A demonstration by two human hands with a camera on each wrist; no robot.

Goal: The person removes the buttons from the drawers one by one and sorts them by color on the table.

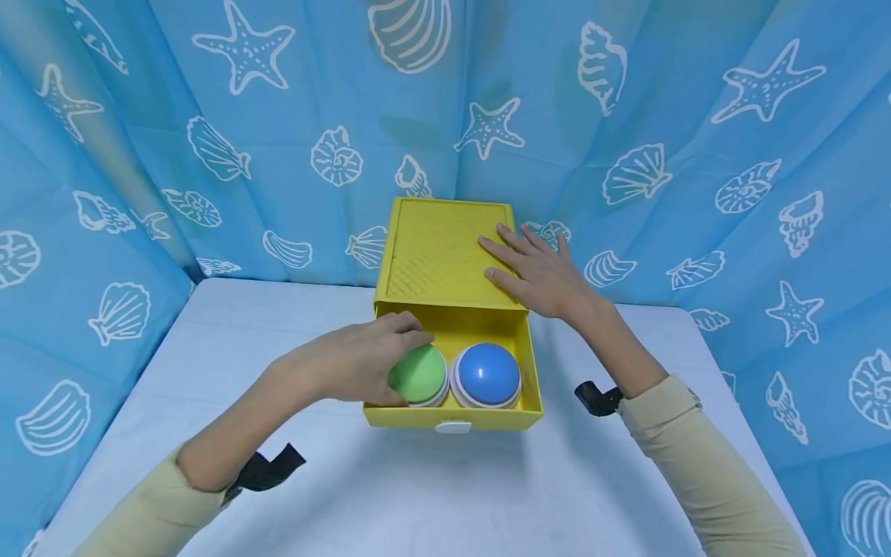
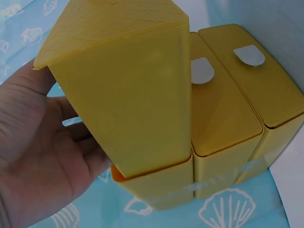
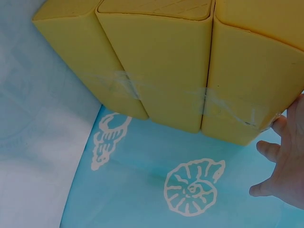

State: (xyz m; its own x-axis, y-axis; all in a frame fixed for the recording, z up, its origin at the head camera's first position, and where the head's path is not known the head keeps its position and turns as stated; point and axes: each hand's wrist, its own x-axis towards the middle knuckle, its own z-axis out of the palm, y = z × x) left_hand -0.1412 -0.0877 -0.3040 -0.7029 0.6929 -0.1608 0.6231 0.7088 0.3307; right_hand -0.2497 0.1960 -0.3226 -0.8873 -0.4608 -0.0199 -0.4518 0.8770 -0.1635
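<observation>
In the head view, a yellow drawer unit (image 1: 445, 247) stands with its top drawer (image 1: 525, 379) pulled out. Inside the drawer, side by side, sit a green push button (image 1: 420, 377) and a blue push button (image 1: 489, 374), both domed with white rims. My left hand (image 1: 362, 356) reaches in from the left and grips the green button, thumb at its near side and fingers at its far side. In the left wrist view the drawer wall hides part of that hand's thumb and fingers. My right hand (image 1: 543, 275) rests spread on the unit's top, at its right edge.
Two lower drawers with white pull tabs (image 2: 249, 55) are closed beneath the open one. The unit stands on a white table (image 1: 292, 441) against a blue curtain (image 1: 299, 116) with white shell prints. Black straps (image 1: 599, 398) hang at both wrists.
</observation>
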